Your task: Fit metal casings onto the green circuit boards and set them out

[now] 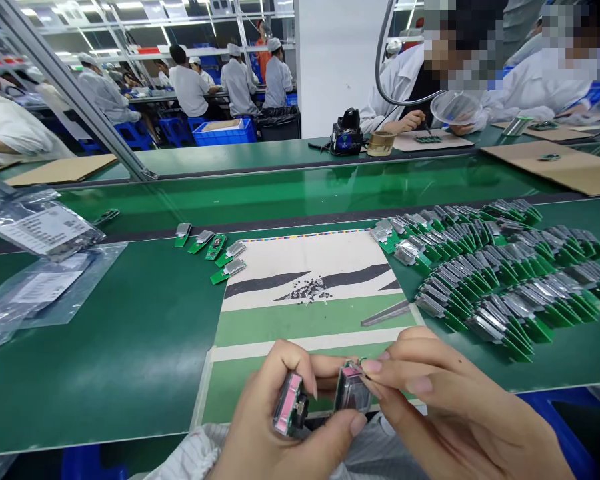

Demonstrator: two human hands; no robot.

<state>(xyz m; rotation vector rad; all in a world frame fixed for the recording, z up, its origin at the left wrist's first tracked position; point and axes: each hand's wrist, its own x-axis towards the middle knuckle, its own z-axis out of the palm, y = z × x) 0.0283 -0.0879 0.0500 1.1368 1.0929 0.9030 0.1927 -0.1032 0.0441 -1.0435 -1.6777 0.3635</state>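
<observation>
- Busy workshop benches with seated people lie far beyond the hands, and one co-worker's hand point(413, 121) is at work across the bench; nearer, a glossy green tabletop point(145, 360) spreads out on both sides of them.
- Left hand point(260, 413): fingers curled, holding two small modules at once. A small green-edged module with a pink strip and a black part point(289, 403) sits in the curl by the forefinger; a second module with a grey, shiny face and pink top point(354, 390) rests between thumb and fingers.
- Right hand point(460, 400): fingers extended, fingertips nearly together at the second module's upper corner; whether they pinch it or some tiny part, I cannot tell.
- Just beyond the hands, a flat white, green and black printed sheet point(280, 327) bears a loose heap of tiny black and silver parts point(310, 291), so supplies seem to remain. Grey metal tweezers point(387, 312) lie beyond the right fingers, unheld.
- Right of the hands, many green circuit boards with silver-grey pouches point(485, 273) stand in overlapping rows; ahead and left lie five loose green boards point(201, 241).
- Work appears mid-batch, with two pieces in hand; which group is finished and which waits, I cannot tell.
</observation>
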